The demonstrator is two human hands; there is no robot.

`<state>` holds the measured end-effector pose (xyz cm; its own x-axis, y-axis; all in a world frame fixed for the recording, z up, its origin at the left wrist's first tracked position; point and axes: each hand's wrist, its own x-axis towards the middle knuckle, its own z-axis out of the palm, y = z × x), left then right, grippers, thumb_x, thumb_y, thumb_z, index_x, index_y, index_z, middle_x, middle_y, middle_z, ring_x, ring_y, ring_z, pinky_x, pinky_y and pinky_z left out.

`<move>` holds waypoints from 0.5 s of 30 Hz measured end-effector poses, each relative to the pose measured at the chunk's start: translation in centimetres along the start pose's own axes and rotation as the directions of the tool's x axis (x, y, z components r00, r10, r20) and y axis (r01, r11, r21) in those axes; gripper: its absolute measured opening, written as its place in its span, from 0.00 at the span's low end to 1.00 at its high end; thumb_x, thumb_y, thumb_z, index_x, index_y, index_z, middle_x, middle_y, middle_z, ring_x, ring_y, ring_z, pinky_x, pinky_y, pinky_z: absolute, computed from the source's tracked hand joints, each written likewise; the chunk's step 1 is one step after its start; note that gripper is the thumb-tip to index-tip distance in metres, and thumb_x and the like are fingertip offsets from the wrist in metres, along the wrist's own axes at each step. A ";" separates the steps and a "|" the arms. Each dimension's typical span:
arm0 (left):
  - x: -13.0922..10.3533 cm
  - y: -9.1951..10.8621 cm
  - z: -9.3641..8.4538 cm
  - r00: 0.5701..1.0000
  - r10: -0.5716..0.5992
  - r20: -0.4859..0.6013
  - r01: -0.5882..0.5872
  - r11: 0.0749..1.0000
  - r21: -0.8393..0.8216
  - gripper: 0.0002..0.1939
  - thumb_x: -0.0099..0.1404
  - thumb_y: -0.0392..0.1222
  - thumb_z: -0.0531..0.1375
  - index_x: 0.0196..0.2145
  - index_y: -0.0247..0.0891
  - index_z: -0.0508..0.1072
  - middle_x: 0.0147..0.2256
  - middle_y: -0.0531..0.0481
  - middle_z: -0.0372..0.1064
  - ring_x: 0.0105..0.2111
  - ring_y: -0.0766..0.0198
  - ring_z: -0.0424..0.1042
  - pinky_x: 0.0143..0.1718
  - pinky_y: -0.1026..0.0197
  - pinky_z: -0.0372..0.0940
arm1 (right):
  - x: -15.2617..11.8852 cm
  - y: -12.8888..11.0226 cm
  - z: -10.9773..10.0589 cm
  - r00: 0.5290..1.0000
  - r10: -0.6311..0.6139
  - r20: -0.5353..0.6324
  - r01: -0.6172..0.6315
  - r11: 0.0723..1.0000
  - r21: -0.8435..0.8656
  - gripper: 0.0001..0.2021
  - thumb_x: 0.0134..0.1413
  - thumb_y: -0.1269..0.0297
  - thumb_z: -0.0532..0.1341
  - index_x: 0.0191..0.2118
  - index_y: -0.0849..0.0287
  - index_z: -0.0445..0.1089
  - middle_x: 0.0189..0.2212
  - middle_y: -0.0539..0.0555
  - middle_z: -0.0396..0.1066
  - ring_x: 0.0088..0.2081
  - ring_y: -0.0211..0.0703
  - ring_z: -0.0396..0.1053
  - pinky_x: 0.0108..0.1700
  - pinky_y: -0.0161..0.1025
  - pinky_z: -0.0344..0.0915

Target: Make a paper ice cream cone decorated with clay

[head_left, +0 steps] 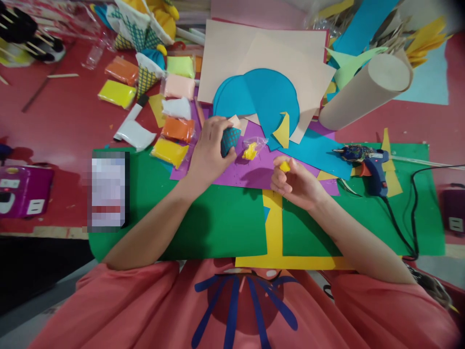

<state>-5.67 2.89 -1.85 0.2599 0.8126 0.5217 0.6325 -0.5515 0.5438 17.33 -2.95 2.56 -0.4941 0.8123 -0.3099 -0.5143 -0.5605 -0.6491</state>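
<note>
My left hand (208, 154) is wrapped round a small teal piece with a dark grid pattern (230, 139), which looks like a paper cone; part of it is hidden by my fingers. Between the thumb and fingers of my right hand (298, 183) is a small lump of yellow modelling clay (285, 166). An opened clear wrapper with more yellow clay (250, 151) lies on the purple sheet (232, 174), between the two hands. Beyond them are blue rounded paper shapes (274, 97) and a yellow paper scrap (283, 131).
A glue gun (374, 162) with a black cord rests at the right on green sheets (232, 223). Several clay packets (178, 130) and a finished-looking cone (147, 75) stand at the left. A cardboard tube (359, 94) leans at the back right. A phone (109, 189) lies left.
</note>
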 end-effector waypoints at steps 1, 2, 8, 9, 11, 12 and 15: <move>-0.1 0.1 0.1 1.000 -0.002 0.015 0.002 1.000 -0.004 0.23 0.63 0.47 0.63 0.55 0.47 0.64 0.53 0.45 0.66 0.57 0.50 0.65 0.57 0.43 0.65 | 0.0 0.0 0.0 1.000 0.006 -0.006 -0.006 1.000 -0.006 0.14 0.52 0.50 0.68 0.33 0.56 0.71 0.17 0.41 0.63 0.16 0.28 0.55 0.22 0.31 0.58; -0.1 0.2 0.1 0.999 -0.008 0.031 0.008 1.000 -0.004 0.25 0.63 0.48 0.63 0.57 0.47 0.64 0.55 0.44 0.65 0.58 0.48 0.64 0.58 0.42 0.63 | 0.0 0.0 0.0 1.000 0.010 -0.005 -0.010 1.000 -0.011 0.15 0.54 0.49 0.65 0.32 0.56 0.71 0.15 0.41 0.62 0.15 0.28 0.55 0.21 0.31 0.57; -0.4 0.1 0.3 0.994 -0.060 0.089 0.058 0.998 0.022 0.30 0.62 0.55 0.64 0.59 0.48 0.63 0.57 0.46 0.65 0.59 0.48 0.65 0.60 0.43 0.62 | 0.2 -0.1 0.1 0.999 -0.012 0.036 0.012 1.000 -0.005 0.22 0.57 0.41 0.60 0.25 0.56 0.69 0.09 0.40 0.53 0.13 0.28 0.47 0.20 0.30 0.53; -0.4 0.0 0.2 0.994 -0.055 0.090 0.054 0.998 0.016 0.29 0.63 0.54 0.63 0.59 0.48 0.63 0.57 0.46 0.66 0.59 0.49 0.65 0.60 0.44 0.62 | 0.2 -0.1 0.1 0.999 -0.010 0.033 0.010 1.000 -0.003 0.23 0.57 0.41 0.60 0.24 0.56 0.69 0.09 0.40 0.52 0.13 0.28 0.45 0.20 0.30 0.52; -0.4 -0.3 0.1 0.995 -0.041 0.093 0.041 0.999 0.002 0.29 0.64 0.53 0.63 0.60 0.47 0.62 0.57 0.47 0.66 0.58 0.50 0.65 0.60 0.45 0.63 | 0.3 -0.1 0.1 1.000 -0.004 0.021 0.004 1.000 -0.009 0.24 0.57 0.40 0.59 0.23 0.56 0.68 0.09 0.40 0.51 0.13 0.28 0.44 0.20 0.30 0.51; -0.4 -0.5 0.0 0.995 -0.037 0.091 0.038 0.999 -0.006 0.29 0.64 0.52 0.63 0.60 0.47 0.61 0.57 0.47 0.66 0.58 0.51 0.65 0.59 0.45 0.63 | 0.3 -0.1 0.1 1.000 0.000 0.010 0.000 1.000 -0.016 0.25 0.58 0.40 0.59 0.23 0.56 0.68 0.09 0.40 0.50 0.13 0.28 0.43 0.19 0.30 0.51; -0.4 -0.7 -0.1 0.997 -0.039 0.065 0.044 0.996 -0.077 0.30 0.65 0.54 0.62 0.61 0.48 0.59 0.58 0.50 0.64 0.59 0.51 0.63 0.60 0.46 0.62 | 0.2 -0.2 0.2 0.999 -0.002 -0.038 0.000 0.999 -0.043 0.22 0.57 0.41 0.61 0.24 0.55 0.69 0.10 0.39 0.48 0.13 0.28 0.43 0.20 0.31 0.52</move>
<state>-6.28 2.95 -2.35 0.2815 0.8442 0.4561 0.5858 -0.5277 0.6151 17.21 -2.68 2.72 -0.4661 0.8189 -0.3348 -0.4840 -0.5528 -0.6783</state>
